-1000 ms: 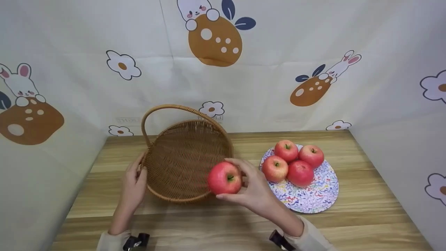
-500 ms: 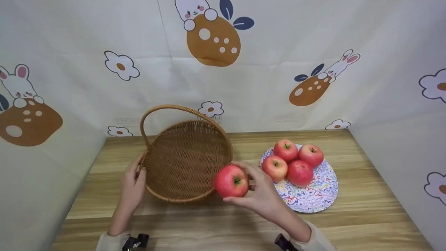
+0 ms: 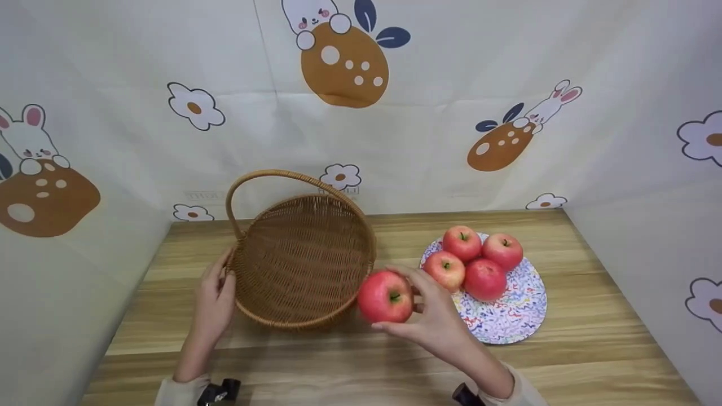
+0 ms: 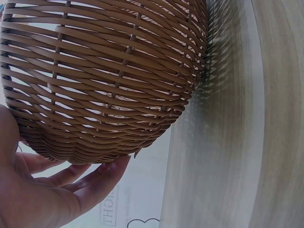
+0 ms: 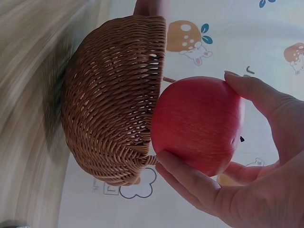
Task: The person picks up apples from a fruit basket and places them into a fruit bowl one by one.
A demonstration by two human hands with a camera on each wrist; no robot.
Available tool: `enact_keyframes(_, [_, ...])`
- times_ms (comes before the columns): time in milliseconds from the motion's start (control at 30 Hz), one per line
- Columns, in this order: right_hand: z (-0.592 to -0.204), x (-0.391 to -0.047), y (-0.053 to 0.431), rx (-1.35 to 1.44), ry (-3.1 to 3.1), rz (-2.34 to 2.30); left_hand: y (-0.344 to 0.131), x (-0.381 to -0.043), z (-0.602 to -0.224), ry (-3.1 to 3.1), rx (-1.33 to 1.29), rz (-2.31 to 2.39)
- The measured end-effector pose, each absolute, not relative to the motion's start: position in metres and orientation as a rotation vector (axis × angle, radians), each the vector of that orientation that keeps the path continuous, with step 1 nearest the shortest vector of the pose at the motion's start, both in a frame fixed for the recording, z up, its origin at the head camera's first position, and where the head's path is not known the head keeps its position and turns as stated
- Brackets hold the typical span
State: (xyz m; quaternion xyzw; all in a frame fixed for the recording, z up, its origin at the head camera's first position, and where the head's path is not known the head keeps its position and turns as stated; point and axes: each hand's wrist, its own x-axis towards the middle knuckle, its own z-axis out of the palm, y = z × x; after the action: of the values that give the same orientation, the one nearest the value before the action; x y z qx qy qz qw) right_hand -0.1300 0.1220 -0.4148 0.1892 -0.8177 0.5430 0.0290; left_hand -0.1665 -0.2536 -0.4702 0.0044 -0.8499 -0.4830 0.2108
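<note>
A red apple (image 3: 386, 296) is gripped between the thumb and fingers of my right hand (image 3: 437, 316), just off the basket's right rim. The apple (image 5: 197, 124) looks large in the right wrist view, with fingers on both sides of it. My left hand (image 3: 215, 296) holds the left side of a brown wicker basket (image 3: 304, 259) near the foot of its arched handle. In the left wrist view, the left hand's fingers (image 4: 102, 183) curl against the weave (image 4: 109, 85). No fruit shows inside the basket in the head view.
Several red apples (image 3: 485, 280) sit together on a speckled, multicoloured plate (image 3: 513, 316) at the right. The wooden table (image 3: 316, 366) is bounded by a pale printed cloth (image 3: 428, 141) at the back and sides.
My right hand has drawn the apple rightward and slightly nearer, from over the basket's right rim to beside it. The left hand and the basket have stayed in place.
</note>
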Motion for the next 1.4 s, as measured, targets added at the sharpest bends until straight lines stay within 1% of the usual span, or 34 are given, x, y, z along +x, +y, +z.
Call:
enact_keyframes(1000, [-0.421,-0.128,0.146,0.409,-2.582,1.613,-0.252,-0.167,-0.466,-2.415,0.062,-1.415])
enact_keyframes(1233, [-0.423,-0.129,0.15,0.387,-2.604,1.524,-0.252,-0.167,-0.466,-2.4,0.052,-1.395])
enact_keyframes(1400, [-0.422,-0.129,0.153,0.356,-2.602,1.563,-0.252,-0.166,-0.467,-2.4,0.054,-1.389])
